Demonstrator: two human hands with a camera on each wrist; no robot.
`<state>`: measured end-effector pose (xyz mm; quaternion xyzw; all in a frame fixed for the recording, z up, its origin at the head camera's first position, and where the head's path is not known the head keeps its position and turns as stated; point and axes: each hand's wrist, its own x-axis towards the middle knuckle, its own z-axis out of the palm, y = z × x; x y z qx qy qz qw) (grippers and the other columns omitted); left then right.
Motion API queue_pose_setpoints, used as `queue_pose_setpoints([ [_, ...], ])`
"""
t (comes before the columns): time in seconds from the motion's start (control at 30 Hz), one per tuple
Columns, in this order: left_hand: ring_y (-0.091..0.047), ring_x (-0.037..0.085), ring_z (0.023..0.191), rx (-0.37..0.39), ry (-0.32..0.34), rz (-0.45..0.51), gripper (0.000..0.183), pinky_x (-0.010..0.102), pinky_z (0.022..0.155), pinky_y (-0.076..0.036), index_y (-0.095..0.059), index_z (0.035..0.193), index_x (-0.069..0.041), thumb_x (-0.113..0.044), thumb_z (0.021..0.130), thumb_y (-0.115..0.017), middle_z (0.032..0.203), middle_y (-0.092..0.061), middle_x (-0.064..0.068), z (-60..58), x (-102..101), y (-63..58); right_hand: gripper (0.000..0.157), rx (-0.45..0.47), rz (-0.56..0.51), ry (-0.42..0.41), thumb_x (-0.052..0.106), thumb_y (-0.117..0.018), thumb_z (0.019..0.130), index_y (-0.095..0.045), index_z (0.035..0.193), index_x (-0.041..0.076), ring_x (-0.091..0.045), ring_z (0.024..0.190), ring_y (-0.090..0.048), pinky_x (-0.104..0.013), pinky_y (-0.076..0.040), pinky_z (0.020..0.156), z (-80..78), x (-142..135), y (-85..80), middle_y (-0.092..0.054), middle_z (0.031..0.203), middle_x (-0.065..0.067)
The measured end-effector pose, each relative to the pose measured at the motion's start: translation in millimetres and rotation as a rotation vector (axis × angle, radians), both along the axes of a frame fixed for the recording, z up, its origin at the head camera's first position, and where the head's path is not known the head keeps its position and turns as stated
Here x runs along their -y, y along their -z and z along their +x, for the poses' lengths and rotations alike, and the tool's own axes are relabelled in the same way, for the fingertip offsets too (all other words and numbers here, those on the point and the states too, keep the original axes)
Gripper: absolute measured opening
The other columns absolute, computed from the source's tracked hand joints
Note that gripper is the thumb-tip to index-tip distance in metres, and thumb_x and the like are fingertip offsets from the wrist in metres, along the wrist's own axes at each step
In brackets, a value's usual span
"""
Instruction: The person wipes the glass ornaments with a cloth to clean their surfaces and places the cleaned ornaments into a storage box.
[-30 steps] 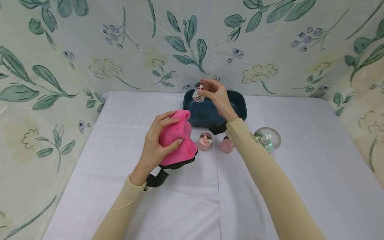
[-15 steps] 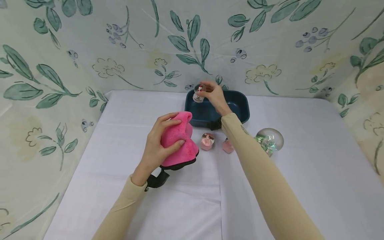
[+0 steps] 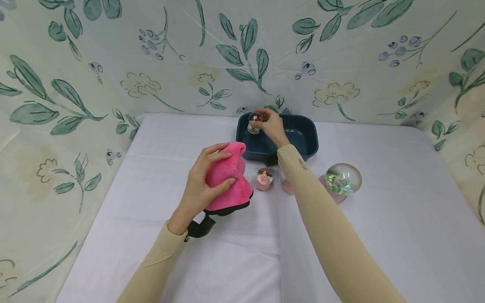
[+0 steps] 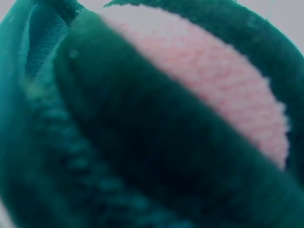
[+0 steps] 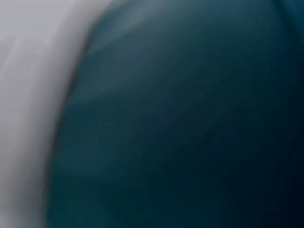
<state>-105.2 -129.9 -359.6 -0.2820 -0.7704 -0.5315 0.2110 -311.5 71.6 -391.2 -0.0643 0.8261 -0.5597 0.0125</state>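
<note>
My left hand (image 3: pixel 198 183) grips a bunched pink cloth (image 3: pixel 223 195) with a black edge, raised over the table. In the left wrist view a fuzzy pink patch of cloth (image 4: pixel 228 90) shows between dark, greenish shapes. Farther back, my right hand (image 3: pixel 273 127) pinches a small snow globe (image 3: pixel 254 128) with a whitish base and a red-and-white figure inside. The globe is upright at the left end of a dark blue tray (image 3: pixel 305 136); whether it touches the tray's bottom I cannot tell. A blurred dark teal surface (image 5: pixel 166 118) fills most of the right wrist view.
A small pink-based globe (image 3: pixel 263 180) stands in front of the tray. Right of it, another pink base (image 3: pixel 287 187) is partly hidden by my right sleeve. A larger globe (image 3: pixel 350 179) with shiny green bits stands at the right. Patterned fabric (image 3: pixel 242 54) hangs behind the white-covered table (image 3: pixel 163 155).
My right hand has lowered the snow globe farther into the left end of the tray. My left hand keeps its grip on the cloth. The whole view has shifted slightly.
</note>
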Motion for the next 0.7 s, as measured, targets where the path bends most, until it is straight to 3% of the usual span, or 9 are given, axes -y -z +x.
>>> queue_pose_setpoints([
  [0.33,-0.042,0.022,0.126,0.012,0.005,-0.004,0.058,0.039,0.084,-0.053,-0.053,0.125,-0.009,0.001,0.073,-0.077,0.139,-0.045,0.006,0.7,0,1.0,0.047,-0.002,0.06,0.013,0.012,-0.072,0.086,-0.056,0.13,0.006,-0.025,0.114,-0.056,-0.039,-0.046,0.094,-1.8,7,14.4,-0.06,0.123,-0.014],
  [0.7,-0.042,0.022,0.126,0.016,0.009,-0.012,0.058,0.04,0.084,-0.053,-0.054,0.125,-0.01,0.0,0.073,-0.077,0.139,-0.045,0.006,0.0,-2,3.6,0.048,0.015,0.092,0.027,0.01,-0.073,0.085,-0.056,0.13,0.005,-0.026,0.114,-0.055,-0.039,-0.045,0.095,-2.9,7,23.4,-0.059,0.125,-0.015],
])
